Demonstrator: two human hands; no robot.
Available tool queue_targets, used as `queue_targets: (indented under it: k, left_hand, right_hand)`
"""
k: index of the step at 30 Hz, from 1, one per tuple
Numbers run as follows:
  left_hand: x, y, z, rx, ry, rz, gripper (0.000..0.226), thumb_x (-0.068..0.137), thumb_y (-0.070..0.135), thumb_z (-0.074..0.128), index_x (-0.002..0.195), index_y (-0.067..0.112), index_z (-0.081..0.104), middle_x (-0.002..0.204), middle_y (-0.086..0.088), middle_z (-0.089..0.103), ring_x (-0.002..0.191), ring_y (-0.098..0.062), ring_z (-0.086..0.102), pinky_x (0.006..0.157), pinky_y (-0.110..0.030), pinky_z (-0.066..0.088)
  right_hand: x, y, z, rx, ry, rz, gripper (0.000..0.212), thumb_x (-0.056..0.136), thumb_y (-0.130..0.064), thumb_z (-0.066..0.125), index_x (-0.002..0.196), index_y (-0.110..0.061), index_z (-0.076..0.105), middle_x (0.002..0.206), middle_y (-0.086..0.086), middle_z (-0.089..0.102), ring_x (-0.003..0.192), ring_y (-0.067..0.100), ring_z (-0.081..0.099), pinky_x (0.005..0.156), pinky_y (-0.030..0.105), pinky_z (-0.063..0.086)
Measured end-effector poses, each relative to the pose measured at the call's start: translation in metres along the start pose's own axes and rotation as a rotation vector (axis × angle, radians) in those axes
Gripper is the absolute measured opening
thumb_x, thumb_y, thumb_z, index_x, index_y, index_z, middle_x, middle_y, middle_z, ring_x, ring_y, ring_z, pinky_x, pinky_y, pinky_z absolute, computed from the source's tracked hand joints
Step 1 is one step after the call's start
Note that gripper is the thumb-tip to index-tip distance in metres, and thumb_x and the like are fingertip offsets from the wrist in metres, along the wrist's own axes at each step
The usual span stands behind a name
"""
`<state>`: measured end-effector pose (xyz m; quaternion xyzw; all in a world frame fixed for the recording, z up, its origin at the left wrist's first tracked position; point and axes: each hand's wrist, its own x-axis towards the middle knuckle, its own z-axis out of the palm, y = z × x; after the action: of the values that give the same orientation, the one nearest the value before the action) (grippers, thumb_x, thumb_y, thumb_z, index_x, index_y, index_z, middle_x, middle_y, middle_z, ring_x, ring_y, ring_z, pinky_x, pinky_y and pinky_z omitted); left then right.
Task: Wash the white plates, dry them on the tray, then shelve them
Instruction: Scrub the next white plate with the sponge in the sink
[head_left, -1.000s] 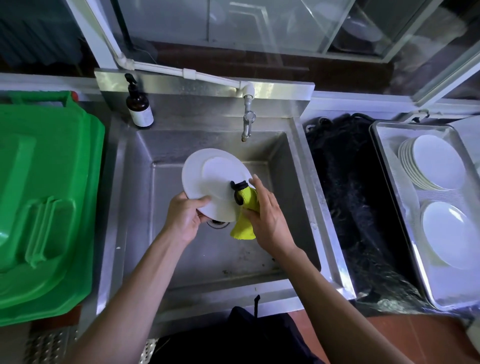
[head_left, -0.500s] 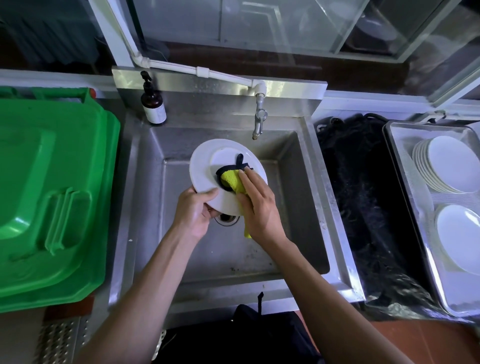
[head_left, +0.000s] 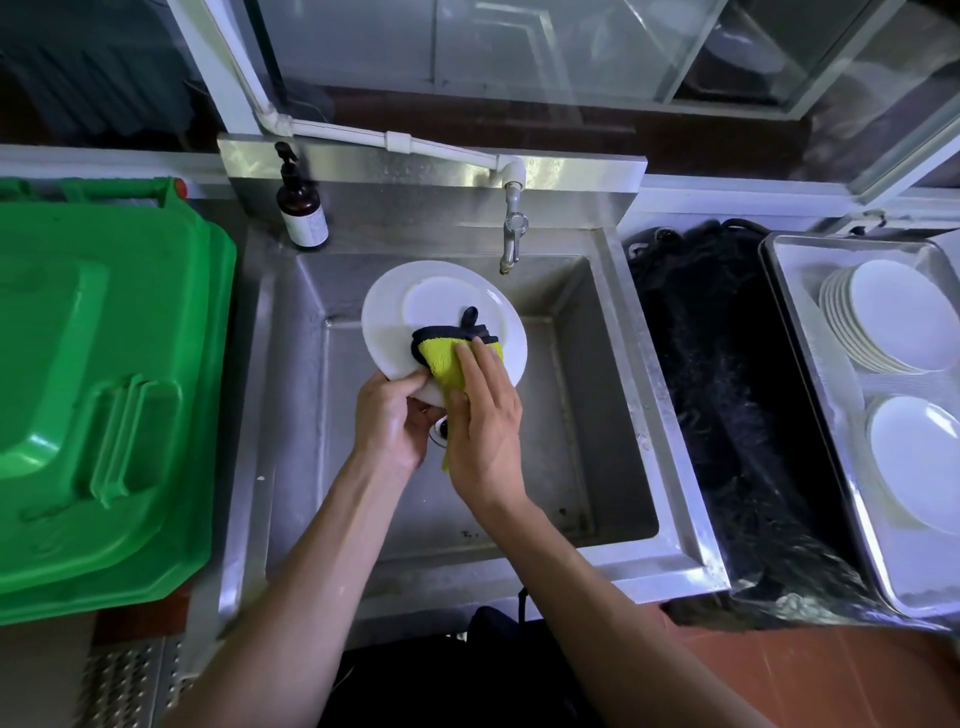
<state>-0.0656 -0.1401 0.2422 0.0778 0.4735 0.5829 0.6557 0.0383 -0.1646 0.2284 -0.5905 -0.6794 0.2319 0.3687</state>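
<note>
A white plate (head_left: 431, 306) is held tilted over the steel sink (head_left: 597, 395). My left hand (head_left: 392, 421) grips the plate's near rim, thumb on its face. My right hand (head_left: 485, 415) presses a yellow cloth with black edging (head_left: 441, 348) flat against the plate's lower face, fingers straight. On the right, a metal tray (head_left: 795, 322) carries a leaning stack of several white plates (head_left: 893, 317) at the back and a single white plate (head_left: 919, 462) nearer me.
The tap (head_left: 513, 234) hangs over the sink's back edge, with no water visible. A brown pump bottle (head_left: 302, 208) stands at the back left corner. A green bin lid (head_left: 98, 374) fills the left. A black bag (head_left: 727, 395) lies between sink and tray.
The cloth under my right hand has moved from the plate's right edge onto its lower face. The plate has lifted slightly toward the tap.
</note>
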Motion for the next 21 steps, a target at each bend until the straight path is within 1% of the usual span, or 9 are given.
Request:
queue_targets:
  k: [4, 8, 10, 12, 14, 17, 18, 21]
  left_hand:
    - [-0.004, -0.006, -0.001, -0.028, -0.020, 0.000, 0.038, 0.095, -0.001, 0.053, 0.131, 0.004, 0.063, 0.126, -0.022, 0.067, 0.107, -0.034, 0.068, 0.084, -0.042, 0.057]
    - [-0.007, -0.008, -0.005, -0.006, -0.053, 0.006, 0.035, 0.094, 0.000, 0.055, 0.127, 0.004, 0.065, 0.119, -0.021, 0.070, 0.099, -0.034, 0.069, 0.084, -0.045, 0.052]
    - [-0.008, -0.007, -0.007, -0.001, -0.070, 0.009, 0.035, 0.094, -0.001, 0.055, 0.127, 0.005, 0.064, 0.121, -0.021, 0.070, 0.102, -0.034, 0.069, 0.091, -0.049, 0.051]
    - [-0.007, -0.007, -0.009, 0.000, -0.076, 0.008, 0.037, 0.094, -0.002, 0.054, 0.129, 0.003, 0.062, 0.127, -0.023, 0.067, 0.108, -0.035, 0.068, 0.098, -0.055, 0.050]
    - [-0.006, -0.006, -0.010, 0.003, -0.083, 0.010, 0.036, 0.093, -0.003, 0.053, 0.127, 0.004, 0.062, 0.129, -0.023, 0.066, 0.109, -0.035, 0.069, 0.095, -0.056, 0.053]
    - [-0.008, -0.003, -0.013, 0.010, -0.102, 0.014, 0.037, 0.091, -0.005, 0.054, 0.126, 0.004, 0.062, 0.128, -0.021, 0.067, 0.107, -0.035, 0.070, 0.086, -0.052, 0.060]
    - [-0.008, -0.002, -0.014, 0.016, -0.111, 0.010, 0.039, 0.091, -0.005, 0.054, 0.128, 0.003, 0.061, 0.128, -0.021, 0.067, 0.107, -0.035, 0.070, 0.085, -0.051, 0.060]
    - [-0.009, 0.000, -0.017, 0.030, -0.141, -0.001, 0.044, 0.090, -0.005, 0.054, 0.134, -0.001, 0.057, 0.128, -0.020, 0.067, 0.110, -0.035, 0.068, 0.084, -0.050, 0.061]
  right_hand:
    - [-0.002, 0.006, 0.000, -0.013, 0.052, -0.013, 0.042, 0.108, -0.015, 0.042, 0.148, -0.008, 0.048, 0.159, 0.009, 0.039, 0.152, 0.024, 0.028, 0.122, 0.046, 0.026]
    - [-0.001, 0.011, -0.003, 0.031, 0.082, 0.028, 0.044, 0.108, -0.018, 0.041, 0.150, -0.006, 0.044, 0.160, 0.009, 0.036, 0.152, 0.024, 0.026, 0.123, 0.047, 0.026]
    - [0.003, 0.015, -0.007, 0.045, 0.090, 0.040, 0.045, 0.108, -0.019, 0.039, 0.151, -0.006, 0.042, 0.161, 0.010, 0.035, 0.153, 0.023, 0.025, 0.123, 0.046, 0.026]
    - [0.008, 0.019, -0.010, 0.062, 0.090, 0.083, 0.047, 0.107, -0.018, 0.038, 0.153, -0.010, 0.040, 0.163, 0.007, 0.032, 0.153, 0.020, 0.023, 0.123, 0.044, 0.026]
    - [0.014, 0.021, -0.014, 0.093, 0.088, 0.143, 0.048, 0.107, -0.016, 0.039, 0.155, -0.016, 0.038, 0.165, 0.001, 0.028, 0.154, 0.016, 0.020, 0.123, 0.042, 0.024]
    - [0.021, 0.021, -0.021, 0.124, 0.084, 0.191, 0.050, 0.106, -0.015, 0.039, 0.155, -0.022, 0.037, 0.161, -0.014, 0.025, 0.153, 0.012, 0.020, 0.123, 0.036, 0.023]
    - [0.023, 0.020, -0.023, 0.127, 0.085, 0.204, 0.050, 0.105, -0.015, 0.039, 0.155, -0.023, 0.037, 0.160, -0.014, 0.026, 0.152, 0.011, 0.021, 0.123, 0.035, 0.023]
    - [0.030, 0.019, -0.028, 0.138, 0.074, 0.253, 0.052, 0.105, -0.012, 0.040, 0.155, -0.023, 0.037, 0.164, -0.007, 0.028, 0.151, 0.010, 0.022, 0.123, 0.034, 0.022]
